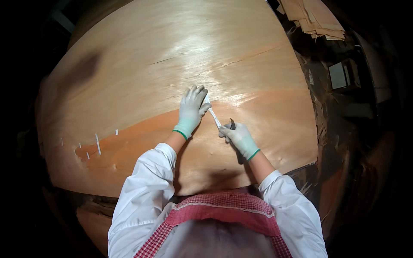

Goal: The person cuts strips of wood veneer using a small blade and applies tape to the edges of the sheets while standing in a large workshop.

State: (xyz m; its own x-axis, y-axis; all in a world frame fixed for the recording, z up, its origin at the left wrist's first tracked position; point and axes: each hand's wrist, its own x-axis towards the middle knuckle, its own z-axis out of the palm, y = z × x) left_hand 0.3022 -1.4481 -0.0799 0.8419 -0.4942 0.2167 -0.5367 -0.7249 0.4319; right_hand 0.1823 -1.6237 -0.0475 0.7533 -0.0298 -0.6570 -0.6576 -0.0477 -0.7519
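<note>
A large pale wooden veneer sheet [180, 51] fills the middle, with an orange-toned band across its lower part. My left hand [192, 111], in a pale glove, lies with outstretched fingers on the sheet, pressing the upper end of a narrow white tape strip [213, 115]. Lower and to the right, my right hand [237, 139], also gloved, is closed on the strip's other end and on a small dark tool [232, 124], likely a blade, pointing up from the fingers. Several short white tape pieces [97, 144] are stuck on the sheet at the left.
Stacked veneer sheets [314, 17] lie at the upper right. Beside the right edge are torn dark scraps [318, 103] and a small box with a pale panel [342, 74]. More orange wood [90, 221] shows below the sheet at lower left.
</note>
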